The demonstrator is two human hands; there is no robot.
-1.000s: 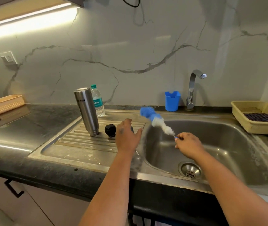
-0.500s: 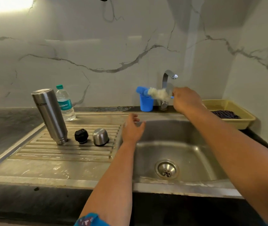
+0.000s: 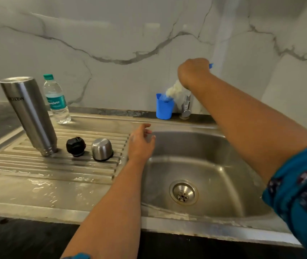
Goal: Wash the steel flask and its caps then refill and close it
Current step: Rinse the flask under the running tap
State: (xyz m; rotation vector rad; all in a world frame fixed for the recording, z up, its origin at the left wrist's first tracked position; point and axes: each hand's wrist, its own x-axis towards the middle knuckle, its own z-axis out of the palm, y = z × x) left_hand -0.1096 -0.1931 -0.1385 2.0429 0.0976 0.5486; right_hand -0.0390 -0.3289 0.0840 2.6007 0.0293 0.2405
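Observation:
The steel flask [image 3: 29, 114] stands upside down on the ribbed drainboard [image 3: 59, 165] at the left. Beside it lie the black inner cap [image 3: 75, 146] and the steel outer cap [image 3: 101, 149]. My right hand [image 3: 192, 71] is shut on the bottle brush [image 3: 174, 89], brush end down, white bristles just above the blue holder [image 3: 164, 107] by the wall. My left hand [image 3: 141, 142] hovers open over the ridge between drainboard and sink basin [image 3: 214, 165], holding nothing.
A small plastic water bottle [image 3: 56, 100] with a green cap stands behind the flask. The tap's base [image 3: 186, 107] sits right of the blue holder, partly hidden by my right arm. The drain [image 3: 183, 192] is in the basin's middle. The drainboard is wet.
My right hand has carried the brush from over the basin up to the blue holder and turned it head-down. The left hand moved from the caps to the basin's edge.

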